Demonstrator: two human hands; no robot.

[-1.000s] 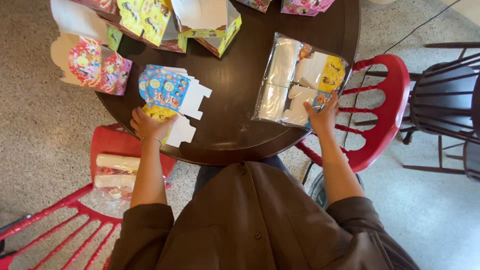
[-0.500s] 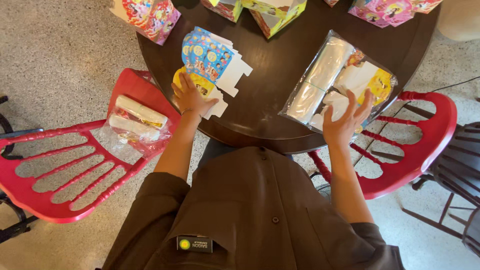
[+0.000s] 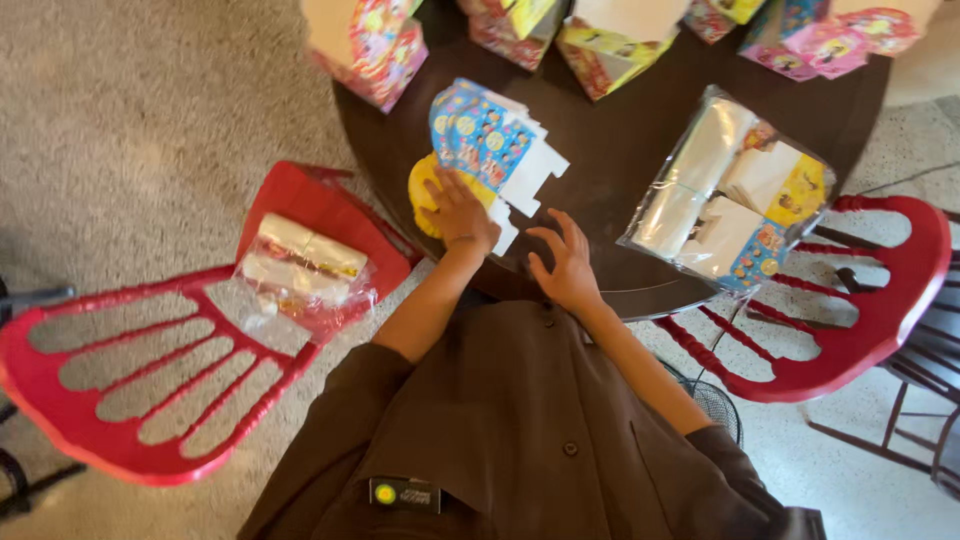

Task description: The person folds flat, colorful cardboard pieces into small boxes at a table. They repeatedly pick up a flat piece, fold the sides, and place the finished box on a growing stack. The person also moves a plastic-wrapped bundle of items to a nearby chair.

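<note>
flat-folded cardboard boxes (image 3: 490,140), a small stack printed in bright blue with yellow and red cartoon patches and showing plain white tabs along the right edge, lie on the dark brown round table (image 3: 600,170) near its left front edge. the stack is fanned a little, so several white flaps stick out in steps. a yellow flat piece (image 3: 425,185) peeks out from under the stack's lower left corner.

the left hand (image 3: 462,212) rests palm down on the lower end of the stack, fingers spread and pressed on the card, covering part of the yellow piece. the right hand (image 3: 565,262) hovers just beside it over the bare tabletop, fingers apart and curled slightly, holding nothing; whether its fingertips touch the table cannot be told.

to the right on the table lies a clear plastic bag (image 3: 730,195) with more flat white and coloured cards inside. assembled colourful boxes (image 3: 600,40) stand along the far edge of the table. a red plastic chair (image 3: 150,370) on the left carries a clear wrapped packet (image 3: 300,265) on its seat, and a second red chair (image 3: 860,310) stands on the right. the person wears a brown buttoned shirt (image 3: 520,440).
</note>
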